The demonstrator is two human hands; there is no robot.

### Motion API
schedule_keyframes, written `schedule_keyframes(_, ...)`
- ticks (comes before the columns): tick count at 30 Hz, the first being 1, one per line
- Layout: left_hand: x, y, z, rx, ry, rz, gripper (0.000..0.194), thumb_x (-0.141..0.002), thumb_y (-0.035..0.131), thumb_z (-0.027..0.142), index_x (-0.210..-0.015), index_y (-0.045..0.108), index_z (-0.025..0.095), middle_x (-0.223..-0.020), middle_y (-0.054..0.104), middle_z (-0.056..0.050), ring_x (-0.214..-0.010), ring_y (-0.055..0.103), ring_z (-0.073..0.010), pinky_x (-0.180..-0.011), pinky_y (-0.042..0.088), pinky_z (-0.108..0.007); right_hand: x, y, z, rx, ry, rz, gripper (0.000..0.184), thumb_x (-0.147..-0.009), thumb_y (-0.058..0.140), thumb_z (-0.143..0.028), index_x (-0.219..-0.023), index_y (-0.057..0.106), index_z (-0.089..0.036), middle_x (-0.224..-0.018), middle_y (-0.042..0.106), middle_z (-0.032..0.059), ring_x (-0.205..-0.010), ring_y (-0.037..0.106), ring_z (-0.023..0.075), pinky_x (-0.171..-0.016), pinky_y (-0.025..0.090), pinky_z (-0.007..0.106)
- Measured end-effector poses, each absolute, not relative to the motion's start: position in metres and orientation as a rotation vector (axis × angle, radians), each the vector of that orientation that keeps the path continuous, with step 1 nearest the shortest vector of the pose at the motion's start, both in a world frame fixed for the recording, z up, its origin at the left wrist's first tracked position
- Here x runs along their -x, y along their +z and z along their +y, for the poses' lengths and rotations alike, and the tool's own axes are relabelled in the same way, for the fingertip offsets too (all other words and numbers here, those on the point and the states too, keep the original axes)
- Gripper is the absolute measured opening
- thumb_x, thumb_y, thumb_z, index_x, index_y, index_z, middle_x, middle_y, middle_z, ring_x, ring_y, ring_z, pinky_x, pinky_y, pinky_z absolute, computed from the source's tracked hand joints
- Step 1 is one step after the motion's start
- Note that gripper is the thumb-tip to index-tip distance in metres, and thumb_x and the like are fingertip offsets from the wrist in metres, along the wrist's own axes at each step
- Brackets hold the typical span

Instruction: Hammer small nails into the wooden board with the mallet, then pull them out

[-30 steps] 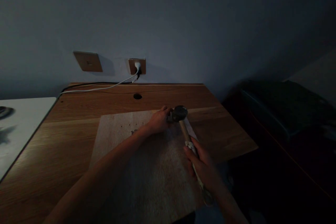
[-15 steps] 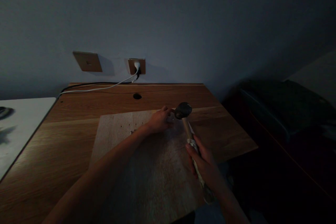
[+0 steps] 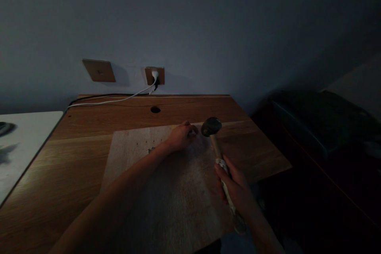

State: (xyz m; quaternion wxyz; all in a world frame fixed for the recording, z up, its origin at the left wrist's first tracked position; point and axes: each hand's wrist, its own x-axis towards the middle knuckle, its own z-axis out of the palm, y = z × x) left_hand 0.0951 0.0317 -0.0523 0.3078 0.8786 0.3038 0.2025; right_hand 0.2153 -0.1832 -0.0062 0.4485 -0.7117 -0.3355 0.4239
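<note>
Hammer [image 3: 217,149]: located at the far right part of the pale board [image 3: 178,190], its dark head [image 3: 211,126] just beside the fingers of the left hand and apart from them. The handle slants down toward the near right, with a light, patterned wrap partway along. Height of the head above the board cannot be determined.

Condition of hands: the right hand [image 3: 233,182] is closed around the wrapped part of the handle. The left hand [image 3: 180,137] is over the far part of the board, fingers bent and partly closed; whether anything is held between them cannot be told.

The board lies on the wooden surface [image 3: 74,143]. It shows a row of small dark marks [image 3: 146,141]; small metallic pieces [image 3: 151,149] lie nearby, partly hidden by the left forearm. Beyond the board is a round hole [image 3: 155,109]. A white plug [image 3: 155,74] sits in the wall socket [image 3: 161,76].
</note>
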Motion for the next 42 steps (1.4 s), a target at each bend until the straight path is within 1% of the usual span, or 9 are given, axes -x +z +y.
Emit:
schedule_keyframes(4, -0.0958, -0.0522, 0.0311, -2.329, 0.553, 0.792, 0.028, -0.085, 0.068, 0.020, -0.112, 0.074, 0.021, -0.099, 0.063, -0.004, -0.083, 0.067, -0.0176, -0.082, 0.054, -0.030, -0.2157, -0.0079, -0.1823, 1.766, 1.036, -0.837, 0.056, -0.088, 0.063, -0.060, -0.128, 0.058, -0.022, -0.054, 0.048, -0.0105, -0.035, 0.044, 0.0095, -0.032, 0.036, 0.018)
schedule_keyframes(13, -0.0958, -0.0551, 0.0295, -2.342, 0.584, 0.817, 0.008, -0.085, 0.069, 0.017, -0.093, 0.068, 0.018, -0.097, 0.066, -0.005, -0.081, 0.066, -0.0176, -0.079, 0.053, -0.029, -0.2138, -0.0033, -0.1779, 1.753, 1.055, -0.870, 0.056, -0.089, 0.062, -0.059, -0.130, 0.057, -0.020, -0.051, 0.048, -0.0109, -0.035, 0.042, 0.0096, -0.031, 0.034, 0.018)
schedule_keyframes(19, -0.0966, -0.0593, 0.0296, -2.325, 0.622, 0.827, 0.038, -0.077, 0.083, 0.034, -0.103, 0.059, 0.020, -0.106, 0.065, -0.007, -0.089, 0.066, -0.0221, -0.081, 0.054, -0.035, -0.2160, -0.0054, -0.1754, 1.756, 1.051, -0.933, 0.055, -0.093, 0.058, -0.057, -0.132, 0.056, -0.019, -0.050, 0.045, -0.0119, -0.034, 0.040, 0.0092, -0.032, 0.034, 0.018)
schedule_keyframes(23, -0.0976, -0.0569, 0.0280, -2.341, 0.634, 0.877, 0.045, -0.076, 0.084, 0.034, -0.110, 0.058, 0.019, -0.111, 0.062, -0.008, -0.096, 0.067, -0.0244, -0.084, 0.055, -0.036, -0.2207, -0.0109, -0.1754, 1.804, 1.086, -0.994, 0.055, -0.093, 0.059, -0.055, -0.135, 0.056, -0.019, -0.052, 0.048, -0.0116, -0.034, 0.040, 0.0090, -0.032, 0.034, 0.018)
schedule_keyframes(27, -0.0965, -0.0525, 0.0283, -2.333, 0.571, 0.865, 0.035, -0.080, 0.077, 0.025, -0.113, 0.065, 0.019, -0.112, 0.063, -0.007, -0.093, 0.068, -0.0218, -0.086, 0.056, -0.034, -0.2202, -0.0087, -0.1779, 1.795, 1.068, -0.901, 0.058, -0.090, 0.060, -0.059, -0.133, 0.057, -0.020, -0.049, 0.046, -0.0120, -0.034, 0.042, 0.0100, -0.032, 0.035, 0.018)
schedule_keyframes(31, -0.0951, -0.0519, 0.0304, -2.307, 0.587, 0.798, 0.022, -0.085, 0.066, 0.018, -0.106, 0.073, 0.021, -0.105, 0.063, -0.005, -0.084, 0.067, -0.0167, -0.084, 0.056, -0.030, -0.2191, -0.0051, -0.1801, 1.788, 1.058, -0.804, 0.063, -0.085, 0.066, -0.062, -0.131, 0.057, -0.020, -0.051, 0.047, -0.0113, -0.034, 0.043, 0.0100, -0.031, 0.034, 0.018)
schedule_keyframes(36, -0.0950, -0.0540, 0.0302, -2.311, 0.609, 0.811, 0.012, -0.086, 0.070, 0.019, -0.098, 0.072, 0.019, -0.102, 0.063, -0.005, -0.085, 0.067, -0.0180, -0.083, 0.055, -0.031, -0.2189, -0.0076, -0.1796, 1.758, 1.068, -0.855, 0.056, -0.089, 0.062, -0.060, -0.129, 0.058, -0.021, -0.052, 0.048, -0.0108, -0.035, 0.042, 0.0091, -0.032, 0.034, 0.017)
schedule_keyframes(39, -0.0953, -0.0560, 0.0288, -2.350, 0.603, 0.855, 0.033, -0.082, 0.080, 0.032, -0.110, 0.067, 0.019, -0.111, 0.062, -0.008, -0.094, 0.068, -0.0226, -0.086, 0.056, -0.033, -0.2173, -0.0098, -0.1776, 1.757, 1.071, -0.921, 0.054, -0.093, 0.058, -0.058, -0.132, 0.057, -0.021, -0.050, 0.046, -0.0113, -0.035, 0.042, 0.0092, -0.033, 0.035, 0.017)
schedule_keyframes(42, -0.0960, -0.0583, 0.0282, -2.382, 0.592, 0.886, 0.053, -0.078, 0.085, 0.037, -0.122, 0.061, 0.019, -0.119, 0.060, -0.009, -0.100, 0.068, -0.0251, -0.089, 0.055, -0.035, -0.2164, -0.0112, -0.1757, 1.792, 1.077, -0.962, 0.057, -0.093, 0.057, -0.057, -0.137, 0.055, -0.020, -0.050, 0.046, -0.0117, -0.034, 0.041, 0.0097, -0.033, 0.036, 0.018)
